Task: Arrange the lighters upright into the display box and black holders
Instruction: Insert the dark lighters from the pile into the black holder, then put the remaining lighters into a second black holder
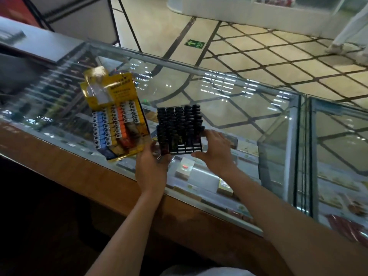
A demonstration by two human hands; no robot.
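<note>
Both hands on the black holder; left hand grips its near-left corner, right hand grips its near-right edge, fingers curled on the frame; holder sits on the glass counter, full of dark lighters standing upright; yellow display box lies just left of the holder, touching the left hand, long axis running away from the person, coloured lighters in rows; left hand is nearer the box.
</note>
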